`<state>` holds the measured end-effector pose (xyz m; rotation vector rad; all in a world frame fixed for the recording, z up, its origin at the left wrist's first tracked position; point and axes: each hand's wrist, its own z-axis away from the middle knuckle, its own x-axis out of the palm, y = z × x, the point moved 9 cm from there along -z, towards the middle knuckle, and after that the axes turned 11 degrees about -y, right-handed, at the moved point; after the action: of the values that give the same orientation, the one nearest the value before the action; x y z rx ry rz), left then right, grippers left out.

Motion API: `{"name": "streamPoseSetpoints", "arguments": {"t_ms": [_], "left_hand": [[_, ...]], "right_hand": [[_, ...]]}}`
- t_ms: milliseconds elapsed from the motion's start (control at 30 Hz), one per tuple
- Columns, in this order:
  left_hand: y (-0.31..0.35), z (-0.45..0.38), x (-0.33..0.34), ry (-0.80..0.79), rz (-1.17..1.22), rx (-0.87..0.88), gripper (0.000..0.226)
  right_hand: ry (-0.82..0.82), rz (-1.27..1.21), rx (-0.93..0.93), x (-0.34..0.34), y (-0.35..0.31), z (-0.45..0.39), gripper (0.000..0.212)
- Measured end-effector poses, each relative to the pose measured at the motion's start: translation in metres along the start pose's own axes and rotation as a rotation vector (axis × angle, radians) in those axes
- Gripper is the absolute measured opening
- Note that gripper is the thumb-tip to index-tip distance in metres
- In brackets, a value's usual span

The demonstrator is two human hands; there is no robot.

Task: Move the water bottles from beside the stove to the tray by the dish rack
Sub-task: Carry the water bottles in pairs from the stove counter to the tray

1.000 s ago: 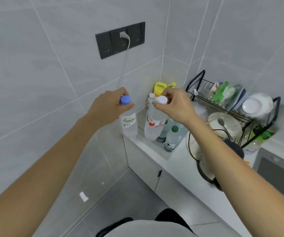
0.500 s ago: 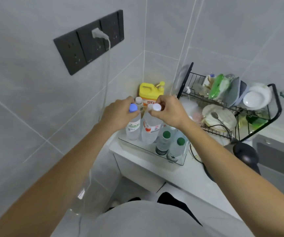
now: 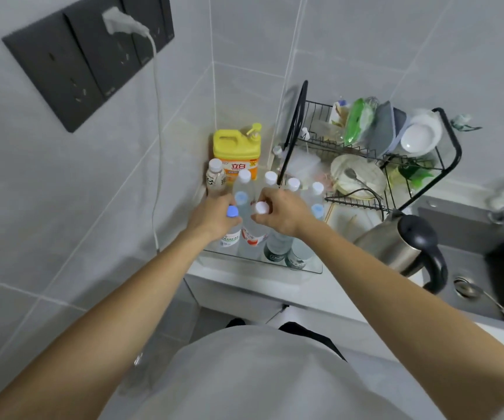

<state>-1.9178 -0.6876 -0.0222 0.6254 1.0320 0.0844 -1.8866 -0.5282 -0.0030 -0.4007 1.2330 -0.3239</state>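
My left hand [image 3: 214, 218] grips the neck of a clear bottle with a blue cap [image 3: 232, 212]. My right hand [image 3: 281, 212] pinches the top of a clear bottle with a white cap [image 3: 262, 207] and a red label. Both bottles stand upright side by side at the front left of the clear tray [image 3: 263, 263], which sits on the counter left of the black dish rack [image 3: 375, 153]. Several other capped bottles [image 3: 293, 184] stand in the tray behind and to the right of my hands.
A yellow detergent jug [image 3: 236, 154] stands in the corner behind the tray. A steel kettle [image 3: 402, 247] sits right of the tray by the sink [image 3: 469, 268]. A white cable [image 3: 157, 140] hangs from the wall socket [image 3: 87, 59] down the left wall.
Both hands carried their bottles forward over the counter and lowered them into the tray's front left. The view came closer and tilted down.
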Motion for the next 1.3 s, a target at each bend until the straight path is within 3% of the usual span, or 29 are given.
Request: {"name": "streamPoseSetpoints", "arguments": {"t_ms": [400,667,900,1300], "left_hand": [[-0.007,-0.015,0.018,-0.039,0.007,0.049,0.02],[-0.004,-0.019,0.018,-0.109,-0.028,0.099,0.019],[-0.007,-0.025,0.021,-0.141,-0.073,0.103,0.032],[-0.008,-0.031,0.026,-0.125,-0.066,0.145,0.035]], "right_hand": [[-0.147,0.154,-0.053,0.027,0.002,-0.006,0.027],[-0.07,0.237,-0.157,0.033,-0.002,-0.001,0.026],[-0.085,0.219,-0.149,0.034,-0.001,-0.002,0.031],[-0.072,0.183,-0.176,0.033,0.001,0.001,0.032]]}}
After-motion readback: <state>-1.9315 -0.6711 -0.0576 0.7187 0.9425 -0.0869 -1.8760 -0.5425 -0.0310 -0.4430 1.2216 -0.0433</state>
